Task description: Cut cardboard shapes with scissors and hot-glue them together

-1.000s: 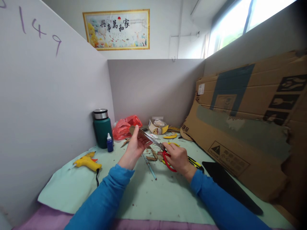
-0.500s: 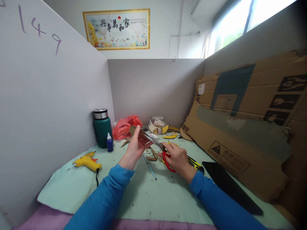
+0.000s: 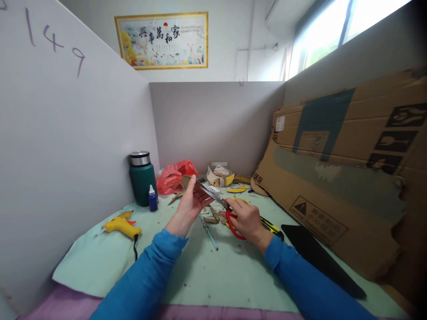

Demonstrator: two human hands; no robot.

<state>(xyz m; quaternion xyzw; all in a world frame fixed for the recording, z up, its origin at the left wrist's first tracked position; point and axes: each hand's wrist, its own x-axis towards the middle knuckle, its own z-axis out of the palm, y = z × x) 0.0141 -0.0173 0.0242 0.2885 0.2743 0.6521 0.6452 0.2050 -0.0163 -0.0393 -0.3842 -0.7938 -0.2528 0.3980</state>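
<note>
My left hand (image 3: pixel 191 205) grips a small piece of brown cardboard (image 3: pixel 187 181) between the thumb and fingers, raised above the table. Red-handled scissors (image 3: pixel 231 222) are in my right hand (image 3: pixel 245 218), its fingers wrapped round the handles. Their metal blades point up and left and lie along the cardboard's edge; whether they are cutting into it I cannot tell. Below the hands, a light blue pencil-like stick (image 3: pixel 209 233) and several cardboard scraps (image 3: pixel 211 218) lie on the pale green tabletop (image 3: pixel 233 275).
To the left lie a yellow glue gun (image 3: pixel 123 226), a green flask (image 3: pixel 142 180) and a small blue bottle (image 3: pixel 152 199). A red plastic bag (image 3: pixel 173 178) and a tape roll (image 3: pixel 220 177) sit behind. Large cardboard (image 3: pixel 333 186) leans at right beside a black panel (image 3: pixel 320 260).
Almost nothing differs. The cardboard and my left hand have shifted very slightly to the right; the scissors stay against the cardboard's edge.
</note>
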